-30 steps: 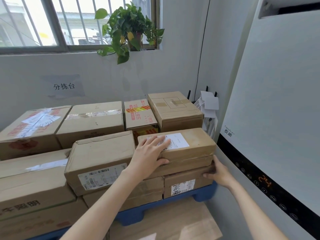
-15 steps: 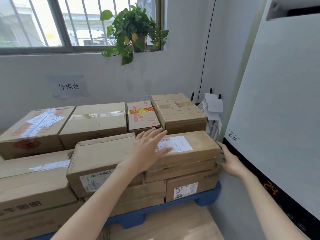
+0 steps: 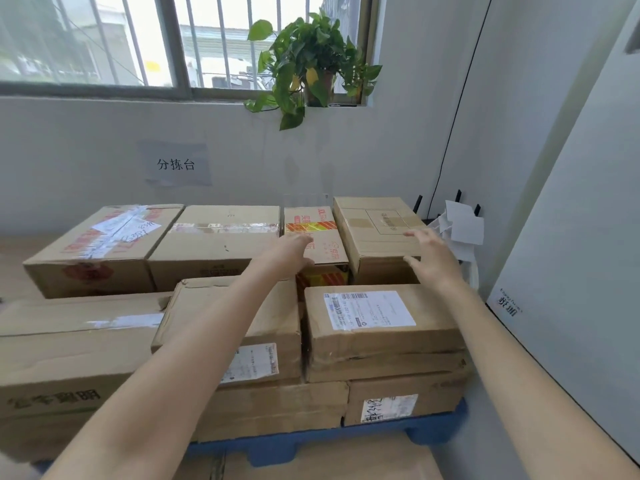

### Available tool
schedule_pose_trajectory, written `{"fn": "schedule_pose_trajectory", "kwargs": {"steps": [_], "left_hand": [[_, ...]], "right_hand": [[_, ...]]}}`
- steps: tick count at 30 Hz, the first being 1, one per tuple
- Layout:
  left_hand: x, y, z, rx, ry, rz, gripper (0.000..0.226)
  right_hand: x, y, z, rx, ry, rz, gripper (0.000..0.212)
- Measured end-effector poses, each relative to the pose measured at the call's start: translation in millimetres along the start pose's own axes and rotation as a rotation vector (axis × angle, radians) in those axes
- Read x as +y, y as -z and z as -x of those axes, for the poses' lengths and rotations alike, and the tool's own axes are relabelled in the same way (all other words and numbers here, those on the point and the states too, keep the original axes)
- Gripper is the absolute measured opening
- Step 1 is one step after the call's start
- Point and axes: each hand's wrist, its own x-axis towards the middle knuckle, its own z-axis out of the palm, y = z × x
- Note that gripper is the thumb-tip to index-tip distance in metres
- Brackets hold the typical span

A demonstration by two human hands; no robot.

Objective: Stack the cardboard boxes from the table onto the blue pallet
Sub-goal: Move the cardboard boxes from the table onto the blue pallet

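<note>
Hands outstretched over a stack of cardboard boxes: the left hand (image 3: 292,249) lies with straight fingers over the near end of the red-printed box (image 3: 320,237) at centre frame. The right hand (image 3: 433,258), fingers spread wide and thumb dropped toward the front face, hovers at the near right corner of the plain box (image 3: 374,226) just beside it. Neither hand holds anything, and whether either palm actually touches cardboard cannot be told from this angle.

Both boxes sit in the back row against the wall, below the paper sign (image 3: 176,164) and the potted plant (image 3: 311,64) on the sill at top centre. Lower in the frame, the labelled box (image 3: 381,341) tops a pile resting on the blue pallet (image 3: 436,427), whose edge shows at bottom right (what the back row stands on is hidden by the front piles). A white cabinet (image 3: 571,220) fills the right side, close beside the stack.

The step in hand looks like a reach for the back row, most likely to take or square up the plain box, since the right hand is already shaped to its corner. The next move would call for the left hand to shift right onto that box's opposite side so both palms can clamp it. It would then be lifted clear of its neighbour and carried without brushing the cabinet or nudging the labelled box below.
</note>
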Motion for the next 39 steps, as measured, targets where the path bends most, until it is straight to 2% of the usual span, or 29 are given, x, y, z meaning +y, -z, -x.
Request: {"fn": "schedule_pose_trajectory", "kwargs": {"steps": [5,9,12,15,20,23,25,28,31,34,36,39], "left_hand": [[-2.0,-15.1,-27.5,-0.045,-0.014,-0.127,0.06],[-6.4,-19.0,-31.5,-0.11,-0.065,-0.168,0.067],[-8.7,-23.0,-29.1,-0.044,-0.103,-0.22,0.059],[-7.0,-21.5,-26.4,-0.046,-0.127,-0.24,0.058],[-6.3,-17.9,-25.1,-0.079,-0.104,-0.138,0.057],[-14.9,-4.3,-25.6,-0.02,-0.066,-0.068,0.063],[-28.2,4.1,-23.8,0.035,-0.004,-0.087,0.071],[-49.6,2.5,-16.6,0.006,0.122,-0.104,0.079],[-61.4,-5.5,-7.4,-0.055,0.187,-0.075,0.081],[-63.5,-6.4,-0.8,-0.06,0.194,-0.096,0.071],[-64.1,-7.3,0.4,-0.035,0.188,-0.107,0.062],[-65.7,-9.3,1.4,-0.025,0.185,-0.123,0.058]], "right_hand": [[-12.1,-20.0,-16.6,-0.266,0.057,0.117,0.084],[-15.2,-27.6,-24.3,-0.369,0.113,0.188,0.089],[-15.2,-29.9,-27.2,-0.355,0.131,0.224,0.086],[-15.3,-28.4,-27.5,-0.336,0.138,0.241,0.084],[-20.4,-24.5,-21.3,-0.359,0.126,0.238,0.086],[-39.2,-15.9,-7.0,-0.263,0.146,0.144,0.086],[-59.1,-7.7,7.0,-0.273,0.192,0.007,0.081],[-86.5,-0.3,29.0,-0.487,0.274,-0.118,0.081],[-104.4,2.6,45.0,-0.668,0.332,-0.195,0.095],[-109.8,2.1,53.8,-0.845,0.355,-0.109,0.11],[-107.6,-2.0,57.3,-0.908,0.355,-0.008,0.116],[-105.9,-7.2,61.4,-0.869,0.374,0.042,0.116]]}}
